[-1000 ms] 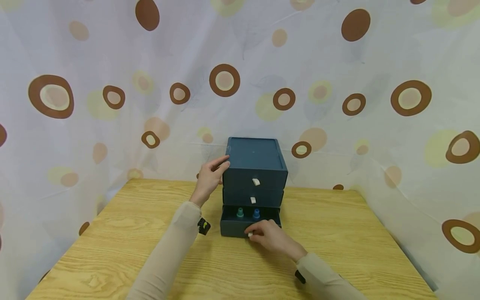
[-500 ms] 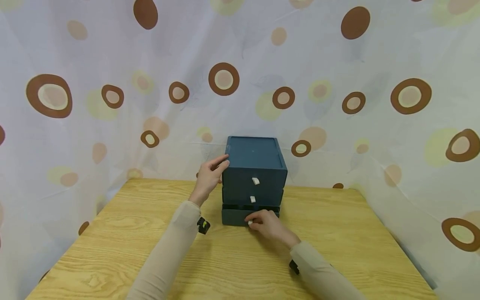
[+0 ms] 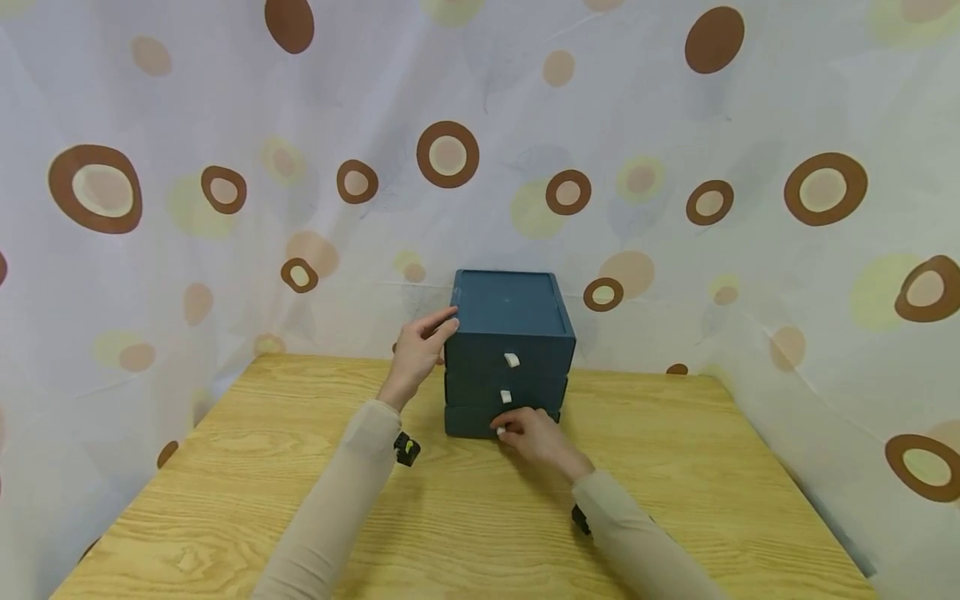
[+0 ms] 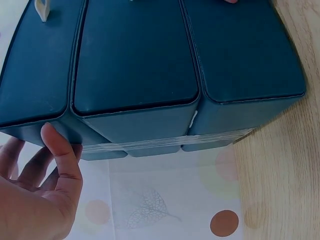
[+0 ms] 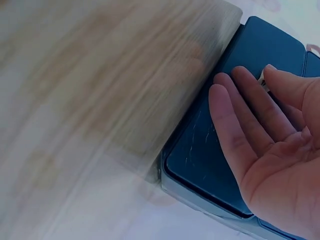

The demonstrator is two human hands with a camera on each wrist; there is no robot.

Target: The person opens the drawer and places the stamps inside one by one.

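A dark blue drawer cabinet (image 3: 510,304) with three stacked drawers stands on the table. My left hand (image 3: 416,354) rests against its upper left side; in the left wrist view the thumb (image 4: 62,155) lies along the side wall near the front. With thumb and forefinger, my right hand (image 3: 536,437) pinches the white pull tab (image 3: 501,431) of the bottom drawer (image 3: 468,422). That drawer's front is about level with the two above, and its inside is hidden. In the right wrist view the other fingers (image 5: 225,115) stretch across the drawer front.
White pull tabs stick out from the top drawer (image 3: 472,357) and the middle drawer (image 3: 468,389). Clear tape (image 4: 165,143) runs along the cabinet's side. Behind the wooden table (image 3: 300,467) hangs a patterned curtain (image 3: 495,75), close to the cabinet's back.
The bottom drawer has slid in, pushed by my right hand on its tab. A green and a blue small object inside it are now out of sight. My left hand has stayed put.
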